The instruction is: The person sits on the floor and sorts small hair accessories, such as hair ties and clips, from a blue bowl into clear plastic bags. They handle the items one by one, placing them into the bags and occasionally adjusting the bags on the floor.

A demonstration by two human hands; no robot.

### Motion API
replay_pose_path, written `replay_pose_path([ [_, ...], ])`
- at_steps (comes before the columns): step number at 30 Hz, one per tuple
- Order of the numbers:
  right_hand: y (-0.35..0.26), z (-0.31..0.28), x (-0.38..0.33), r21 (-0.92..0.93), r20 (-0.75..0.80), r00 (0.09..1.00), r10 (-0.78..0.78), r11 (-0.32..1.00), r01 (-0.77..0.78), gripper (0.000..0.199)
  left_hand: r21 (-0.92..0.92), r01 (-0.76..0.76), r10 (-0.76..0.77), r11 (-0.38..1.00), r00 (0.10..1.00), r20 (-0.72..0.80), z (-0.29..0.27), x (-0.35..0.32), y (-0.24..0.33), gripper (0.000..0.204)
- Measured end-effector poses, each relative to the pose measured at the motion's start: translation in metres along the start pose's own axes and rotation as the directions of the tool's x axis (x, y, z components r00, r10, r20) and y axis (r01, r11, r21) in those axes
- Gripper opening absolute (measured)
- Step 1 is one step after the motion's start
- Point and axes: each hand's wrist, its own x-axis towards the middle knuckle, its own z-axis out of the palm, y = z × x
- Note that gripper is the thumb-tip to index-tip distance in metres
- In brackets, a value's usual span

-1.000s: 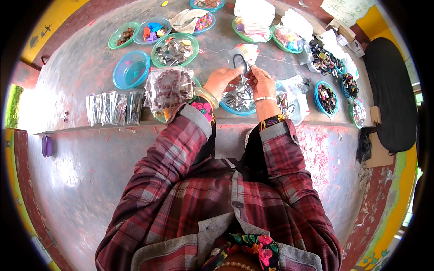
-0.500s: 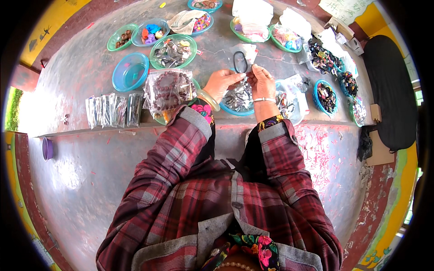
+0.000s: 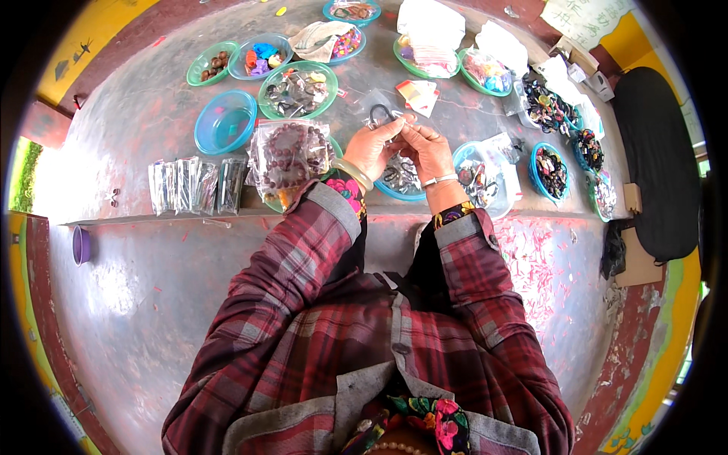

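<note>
black loop (image 3: pixel 380 106) now leans left, just beyond the left hand (image 3: pixel 371 149), which pinches it; the right hand (image 3: pixel 432 158) has come in against those fingertips, fingers bent, grip unclear, so both seemingly work one spot.

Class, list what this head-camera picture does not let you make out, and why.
- Head view: lower part of the black loop, hidden by the left hand.
- Head view: whether the right hand grips anything, hidden by the hand itself.
- Head view: most contents of the green basin, beneath the clear bag of brown beads.
- Head view: rest of the bead necklace, cut off by the bottom edge.
</note>
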Motion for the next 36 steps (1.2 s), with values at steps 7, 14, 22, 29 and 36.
replay_pose_path([
  [7,0.004,-0.002,0.001,-0.157,-0.059,0.99,-0.126,0.981,0.115,0.009,-0.126,-0.213,0.211,0.969,0.977,-0.025,0.005,0.001,0.007,0.023],
  [14,0.003,-0.01,0.001,-0.287,-0.079,0.99,-0.119,0.954,0.091,0.01,-0.15,-0.288,0.268,0.946,0.953,-0.14,-0.002,0.005,0.011,0.023],
  [22,-0.012,-0.007,-0.012,-0.398,-0.1,0.983,-0.151,0.912,0.099,0.011,-0.094,-0.322,0.294,0.942,0.928,-0.227,-0.004,0.007,0.007,0.021],
  [29,-0.041,-0.068,-0.012,-0.421,-0.287,0.941,-0.181,0.906,0.046,0.014,-0.072,-0.191,0.145,0.979,0.9,-0.41,-0.025,0.007,0.009,0.03],
  [36,-0.024,-0.19,-0.034,-0.278,-0.582,0.809,-0.081,0.955,-0.104,0.017,-0.143,-0.124,0.064,0.982,0.93,-0.361,-0.019,0.006,0.005,0.032],
])
